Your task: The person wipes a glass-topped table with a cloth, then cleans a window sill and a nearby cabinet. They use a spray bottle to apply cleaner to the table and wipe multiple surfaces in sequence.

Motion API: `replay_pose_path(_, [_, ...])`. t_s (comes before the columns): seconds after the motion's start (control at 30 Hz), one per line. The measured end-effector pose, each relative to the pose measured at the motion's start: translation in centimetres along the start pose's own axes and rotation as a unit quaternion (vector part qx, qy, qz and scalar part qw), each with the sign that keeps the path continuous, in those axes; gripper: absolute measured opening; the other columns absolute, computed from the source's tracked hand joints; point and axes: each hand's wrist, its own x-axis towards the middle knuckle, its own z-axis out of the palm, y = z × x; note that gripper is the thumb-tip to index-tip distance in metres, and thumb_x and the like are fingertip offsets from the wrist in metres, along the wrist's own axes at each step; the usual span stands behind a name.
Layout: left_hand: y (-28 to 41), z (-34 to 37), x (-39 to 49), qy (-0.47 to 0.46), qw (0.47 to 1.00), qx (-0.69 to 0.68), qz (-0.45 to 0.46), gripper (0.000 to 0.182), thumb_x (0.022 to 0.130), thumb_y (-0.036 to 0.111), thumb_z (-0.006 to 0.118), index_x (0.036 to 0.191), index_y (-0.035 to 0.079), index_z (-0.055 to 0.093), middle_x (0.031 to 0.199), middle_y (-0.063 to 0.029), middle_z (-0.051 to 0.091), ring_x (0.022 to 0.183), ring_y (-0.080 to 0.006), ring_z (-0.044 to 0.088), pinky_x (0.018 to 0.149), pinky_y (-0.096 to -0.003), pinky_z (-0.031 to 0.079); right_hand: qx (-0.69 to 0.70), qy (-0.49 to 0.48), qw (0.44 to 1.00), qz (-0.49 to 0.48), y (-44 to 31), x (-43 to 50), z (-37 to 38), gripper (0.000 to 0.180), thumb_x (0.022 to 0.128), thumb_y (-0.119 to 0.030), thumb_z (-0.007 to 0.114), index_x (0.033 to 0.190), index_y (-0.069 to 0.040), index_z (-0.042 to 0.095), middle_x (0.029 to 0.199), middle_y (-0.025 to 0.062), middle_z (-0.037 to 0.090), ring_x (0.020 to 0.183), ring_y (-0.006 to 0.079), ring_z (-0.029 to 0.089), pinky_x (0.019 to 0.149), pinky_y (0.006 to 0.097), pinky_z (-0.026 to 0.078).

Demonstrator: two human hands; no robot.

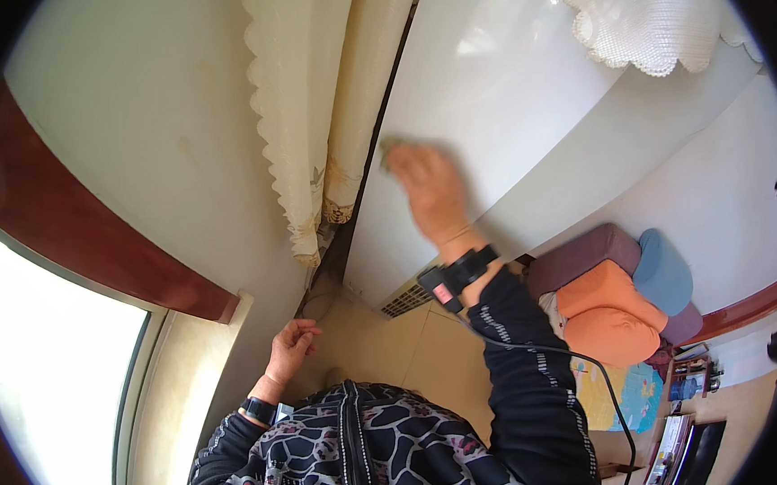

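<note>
My right hand point(429, 191) lies flat against the side panel of a tall white appliance point(500, 95). Under its fingertips a small greenish cloth or sponge point(388, 153) shows, pressed on the panel; hand and cloth are blurred. A black strap with a small device point(457, 278) sits on that wrist, and a black cable point(583, 356) runs from it. Low on the left, my left hand point(291, 352) hangs with loosely curled fingers and nothing visible in it. Beside the panel hang cream curtains point(303, 115) with a scalloped edge, apart from both hands.
A bright window point(48, 367) with a red-brown wooden trim point(106, 223) is at left. A vent grille point(408, 300) marks the appliance's foot, above a tiled floor point(395, 344). White lace point(640, 30) drapes over its top. A sofa with orange cushions point(612, 332) and a television point(697, 460) stand right.
</note>
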Motion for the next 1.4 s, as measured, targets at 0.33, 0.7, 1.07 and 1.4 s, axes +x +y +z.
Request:
replay_pose_path(0.33, [0.1, 1.0, 0.8, -0.027, 0.999, 0.022, -0.040, 0.026, 0.098, 0.006, 0.053, 0.124, 0.003, 0.055, 0.108, -0.0061, 0.068, 0.076, -0.0094, 0.061, 0.070, -0.0243, 0.051, -0.021, 0.011, 1.000, -0.001, -0.9, -1.5, 3.2, 0.038, 0.078, -0.002, 0.060, 0.115, -0.004, 0.067, 0.120, 0.0035, 0.061, 0.104, 0.0229, 0.056, 0.091, 0.0356, 0.050])
replay_pose_path(0.7, [-2.0, -0.2, -0.3, -0.016, 0.997, 0.030, -0.068, 0.027, 0.098, 0.003, 0.052, 0.125, 0.001, 0.054, 0.110, -0.0098, 0.068, 0.080, -0.0122, 0.062, 0.072, -0.0247, 0.053, 0.047, -0.287, 0.950, 0.116, -4.5, -19.5, 15.1, 0.033, 0.077, -0.003, 0.062, 0.109, -0.003, 0.068, 0.109, 0.0046, 0.062, 0.109, 0.0251, 0.054, 0.093, 0.0347, 0.048])
replay_pose_path(1.07, [1.8, 6.9, 7.5, -0.135, 0.990, -0.027, 0.006, 0.030, 0.099, 0.008, 0.054, 0.128, 0.002, 0.054, 0.111, -0.0065, 0.065, 0.083, -0.0117, 0.059, 0.076, -0.0261, 0.051, 0.705, -0.021, 0.339, 0.623, -7.4, -19.6, 3.8, 0.035, 0.099, -0.021, 0.055, 0.132, -0.008, 0.054, 0.110, 0.0010, 0.065, 0.094, 0.0142, 0.062, 0.079, 0.0296, 0.051])
replay_pose_path(1.4, [3.8, 13.8, 7.7, -0.143, 0.985, -0.099, 0.017, 0.049, 0.093, 0.016, 0.068, 0.135, 0.000, 0.049, 0.126, -0.0099, 0.060, 0.107, -0.0163, 0.059, 0.091, -0.0308, 0.050, 0.718, 0.051, 0.352, 0.599, -9.3, -21.1, -0.5, 0.042, 0.101, -0.017, 0.052, 0.140, -0.003, 0.047, 0.127, 0.0061, 0.060, 0.113, 0.0162, 0.058, 0.096, 0.0314, 0.048])
